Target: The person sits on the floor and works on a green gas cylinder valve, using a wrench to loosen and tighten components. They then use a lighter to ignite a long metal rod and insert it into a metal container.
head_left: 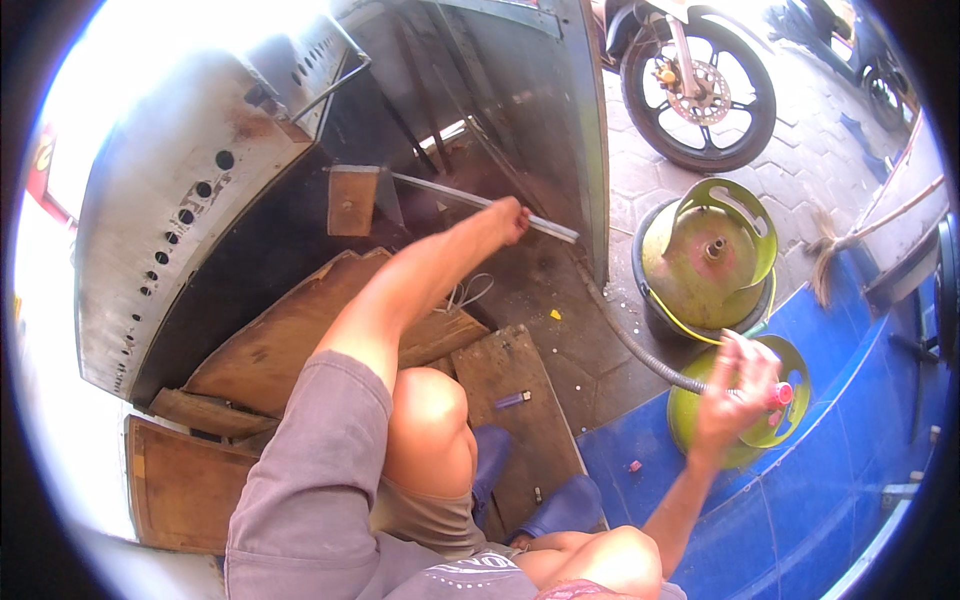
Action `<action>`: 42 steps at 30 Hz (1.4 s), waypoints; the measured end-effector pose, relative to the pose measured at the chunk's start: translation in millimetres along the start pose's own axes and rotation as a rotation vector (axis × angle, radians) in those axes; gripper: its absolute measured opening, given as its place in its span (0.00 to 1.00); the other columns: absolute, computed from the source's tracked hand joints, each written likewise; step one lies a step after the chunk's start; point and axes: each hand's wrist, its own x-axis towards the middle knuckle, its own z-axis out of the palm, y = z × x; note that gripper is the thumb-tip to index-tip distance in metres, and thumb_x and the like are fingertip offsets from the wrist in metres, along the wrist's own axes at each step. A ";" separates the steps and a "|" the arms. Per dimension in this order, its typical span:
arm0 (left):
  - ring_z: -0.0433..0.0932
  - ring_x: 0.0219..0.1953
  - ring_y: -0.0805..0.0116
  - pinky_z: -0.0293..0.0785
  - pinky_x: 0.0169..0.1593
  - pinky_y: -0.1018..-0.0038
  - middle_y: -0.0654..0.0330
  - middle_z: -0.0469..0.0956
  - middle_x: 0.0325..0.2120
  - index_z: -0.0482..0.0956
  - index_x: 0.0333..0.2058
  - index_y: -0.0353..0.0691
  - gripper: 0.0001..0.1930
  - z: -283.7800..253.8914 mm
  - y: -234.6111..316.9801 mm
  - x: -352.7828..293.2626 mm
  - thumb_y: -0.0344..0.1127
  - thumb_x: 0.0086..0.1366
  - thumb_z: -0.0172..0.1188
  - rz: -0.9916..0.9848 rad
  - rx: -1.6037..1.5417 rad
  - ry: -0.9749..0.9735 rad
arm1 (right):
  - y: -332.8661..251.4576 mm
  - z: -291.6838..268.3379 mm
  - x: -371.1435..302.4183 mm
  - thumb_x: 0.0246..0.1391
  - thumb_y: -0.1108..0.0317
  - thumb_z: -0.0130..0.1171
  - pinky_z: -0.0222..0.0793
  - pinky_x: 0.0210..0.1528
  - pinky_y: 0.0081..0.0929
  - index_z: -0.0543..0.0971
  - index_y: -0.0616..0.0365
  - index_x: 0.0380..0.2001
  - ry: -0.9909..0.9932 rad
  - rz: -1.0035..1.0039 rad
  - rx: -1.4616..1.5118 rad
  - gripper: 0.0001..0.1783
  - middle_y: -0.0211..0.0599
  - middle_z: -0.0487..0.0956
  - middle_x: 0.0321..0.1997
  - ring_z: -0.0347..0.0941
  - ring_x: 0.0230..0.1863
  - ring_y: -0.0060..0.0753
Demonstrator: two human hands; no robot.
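My left hand (512, 220) is closed around a thin grey metal bar (450, 191), which slants across the open inside of a metal stall or cabinet. My right hand (735, 385), its fingers apart and slightly bent, is over a green gas cylinder (690, 425) on the right. A grey ribbed gas hose (635, 345) runs from the cabinet side to this cylinder and passes by my right hand. Just beyond my fingers shows a pinkish-red knob or fitting (781, 395) at the hose's end. Part of the fitting is hidden by the hand.
Another green gas cylinder (690, 265) stands in a dark bucket behind. Wooden boards (290, 335) and a plank (515, 375) with a purple lighter (512, 399) lie near my knees. A perforated metal panel (180, 190) rises left. A motorbike wheel (700, 90) and broom (825, 250) are right.
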 end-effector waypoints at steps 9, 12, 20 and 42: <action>0.73 0.16 0.69 0.71 0.17 0.76 0.55 0.76 0.25 0.75 0.39 0.36 0.07 -22.8 42.4 58.2 0.25 0.64 0.50 0.248 -0.049 0.461 | 97.7 -67.5 -3.6 0.63 0.64 0.57 0.68 0.54 0.42 0.74 0.57 0.60 -0.062 0.266 -0.175 0.23 0.48 0.74 0.54 0.72 0.53 0.48; 0.78 0.17 0.65 0.75 0.18 0.71 0.55 0.78 0.22 0.77 0.34 0.34 0.03 -45.4 27.9 74.9 0.27 0.63 0.55 0.294 0.112 0.645 | 110.4 -64.7 -12.7 0.63 0.64 0.58 0.67 0.56 0.42 0.73 0.57 0.61 -0.152 0.222 -0.187 0.24 0.48 0.74 0.57 0.72 0.56 0.50; 0.82 0.49 0.50 0.78 0.52 0.61 0.47 0.82 0.45 0.80 0.45 0.35 0.16 -67.9 27.5 108.0 0.31 0.57 0.64 0.278 0.361 1.040 | 123.1 -48.8 -29.3 0.58 0.68 0.64 0.68 0.57 0.41 0.75 0.63 0.56 0.022 0.212 -0.218 0.23 0.48 0.77 0.56 0.73 0.55 0.50; 0.77 0.50 0.39 0.75 0.54 0.53 0.37 0.77 0.46 0.66 0.54 0.35 0.22 -113.9 31.0 152.9 0.28 0.62 0.58 0.440 0.282 1.158 | 90.9 -35.0 -8.0 0.48 0.58 0.75 0.74 0.43 0.40 0.82 0.63 0.39 0.106 0.064 -0.415 0.22 0.45 0.82 0.38 0.78 0.37 0.48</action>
